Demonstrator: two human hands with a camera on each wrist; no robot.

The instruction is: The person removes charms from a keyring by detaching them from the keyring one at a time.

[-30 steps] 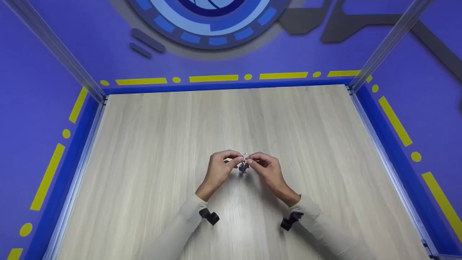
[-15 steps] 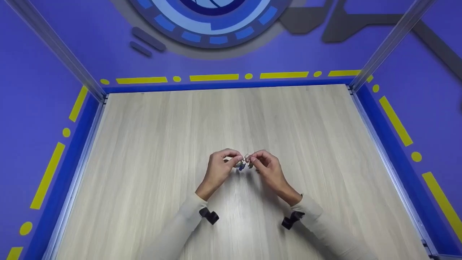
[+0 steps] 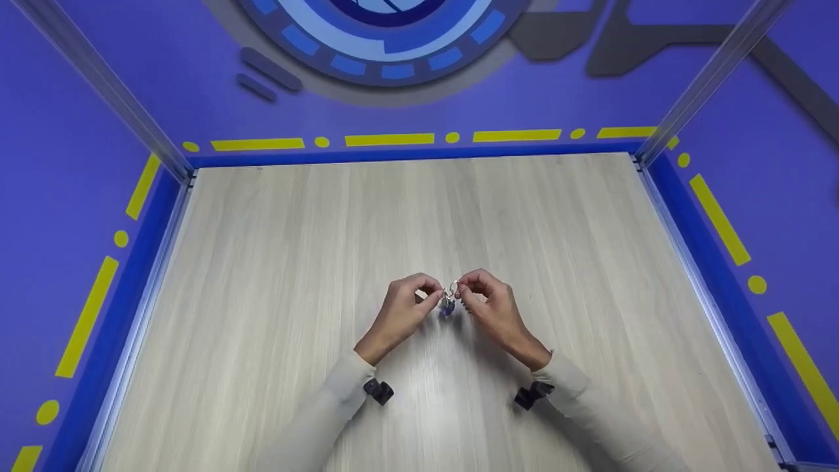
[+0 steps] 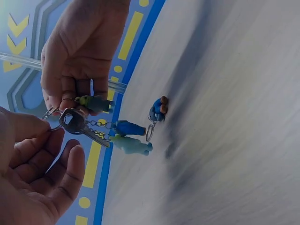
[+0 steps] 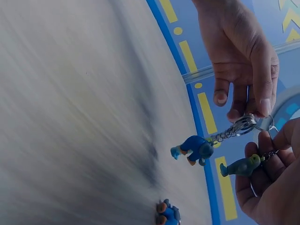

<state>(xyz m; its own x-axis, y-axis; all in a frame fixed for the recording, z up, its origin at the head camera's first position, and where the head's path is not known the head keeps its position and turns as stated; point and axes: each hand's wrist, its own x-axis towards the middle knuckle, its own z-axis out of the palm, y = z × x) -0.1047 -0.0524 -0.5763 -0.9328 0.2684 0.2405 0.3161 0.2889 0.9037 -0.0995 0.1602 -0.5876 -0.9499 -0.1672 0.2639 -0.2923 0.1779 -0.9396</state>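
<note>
My left hand (image 3: 403, 311) pinches a metal key ring between thumb and fingertips. From it hang a silver key (image 4: 77, 124), a blue figurine (image 4: 129, 128) and a pale green figurine (image 4: 133, 145) on short chains. My right hand (image 3: 491, 308) pinches a silver ring (image 5: 272, 124) close against the left fingertips. A green figurine (image 5: 241, 166) hangs on a chain beside the right fingers. Whether the rings are linked is hard to tell. On the table lies another blue figurine (image 4: 158, 108) with its own ring (image 4: 150, 132); in the head view it cannot be made out.
Both hands are above the wooden table (image 3: 314, 229), near its middle. Blue walls (image 3: 367, 121) with yellow marks enclose the back and sides. Metal posts (image 3: 124, 92) stand at the back corners.
My hands have drawn slightly apart. The hanging figurines have swung and shifted, and the ring at the right fingertips now shows between the hands.
</note>
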